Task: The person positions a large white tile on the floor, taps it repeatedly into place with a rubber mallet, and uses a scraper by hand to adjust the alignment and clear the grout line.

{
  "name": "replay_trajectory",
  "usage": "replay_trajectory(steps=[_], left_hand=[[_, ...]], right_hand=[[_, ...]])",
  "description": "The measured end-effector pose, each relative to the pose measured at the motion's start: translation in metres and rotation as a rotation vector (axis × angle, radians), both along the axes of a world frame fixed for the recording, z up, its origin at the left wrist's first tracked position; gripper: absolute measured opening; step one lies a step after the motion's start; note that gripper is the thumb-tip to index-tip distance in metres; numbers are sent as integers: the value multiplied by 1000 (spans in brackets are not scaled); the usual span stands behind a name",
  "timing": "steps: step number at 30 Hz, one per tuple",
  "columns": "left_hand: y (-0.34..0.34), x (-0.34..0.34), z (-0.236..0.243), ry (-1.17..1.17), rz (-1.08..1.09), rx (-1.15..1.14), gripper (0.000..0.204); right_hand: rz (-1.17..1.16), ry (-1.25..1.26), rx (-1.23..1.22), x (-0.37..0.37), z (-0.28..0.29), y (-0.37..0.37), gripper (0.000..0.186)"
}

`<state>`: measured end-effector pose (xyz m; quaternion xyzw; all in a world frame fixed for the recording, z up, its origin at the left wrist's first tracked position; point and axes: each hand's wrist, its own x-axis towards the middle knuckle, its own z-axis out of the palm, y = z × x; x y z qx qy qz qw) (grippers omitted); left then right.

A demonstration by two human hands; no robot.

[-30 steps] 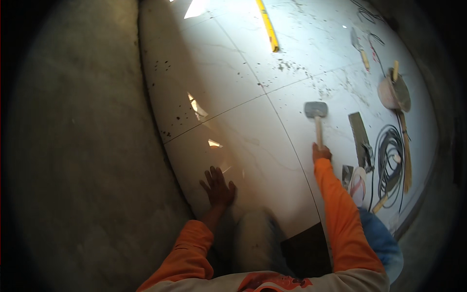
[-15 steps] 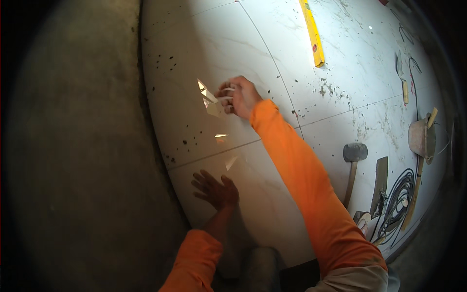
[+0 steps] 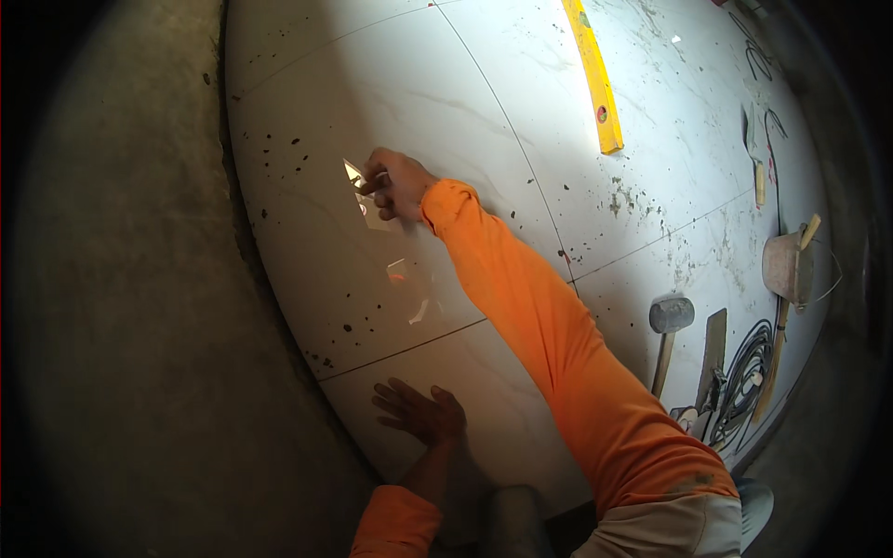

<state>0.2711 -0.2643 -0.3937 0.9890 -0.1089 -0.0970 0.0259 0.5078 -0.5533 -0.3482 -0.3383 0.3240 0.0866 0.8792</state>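
My left hand (image 3: 423, 412) lies flat with fingers spread on a glossy, pale marble-look floor tile (image 3: 507, 391), close to its left edge. Farther out, my right hand (image 3: 398, 184) is low over the tile (image 3: 316, 223) beyond the joint. Its fingers are curled and drawn together; whatever they hold, if anything, is hidden or too small to name. Bright reflections shine on the glossy surface beside these fingertips. Scattered dark crumbs (image 3: 347, 327) lie on the same tile. Both forearms wear orange sleeves.
A yellow spirit level (image 3: 595, 84) lies at the far right of my hand. On the right are a rubber mallet (image 3: 671, 316), a flat grey strip (image 3: 713, 358), coiled cable (image 3: 744, 377), a bucket (image 3: 784, 265) and a trowel (image 3: 755, 158). Bare grey concrete (image 3: 130, 298) borders the tiles on the left.
My right hand has moved left and its fingers have drawn closer to the tile. The view has shifted slightly; my left hand stays flat on the tile.
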Motion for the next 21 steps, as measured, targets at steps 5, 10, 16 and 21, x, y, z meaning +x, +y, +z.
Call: replay_trajectory(steps=[5, 10, 16, 21], left_hand=[[6, -1, 1, 17, 2, -16, 77], [3, -1, 2, 66, -21, -16, 76], [7, 4, 0, 22, -12, -11, 77], [1, 1, 2, 75, -28, -33, 81]], right_hand=[[-63, -95, 128, 12, -3, 10, 27], [-128, -80, 94, 7, -16, -3, 29], [-488, -345, -145, -33, 25, -94, 18], [-830, 248, -306, -137, 1, -197, 29]])
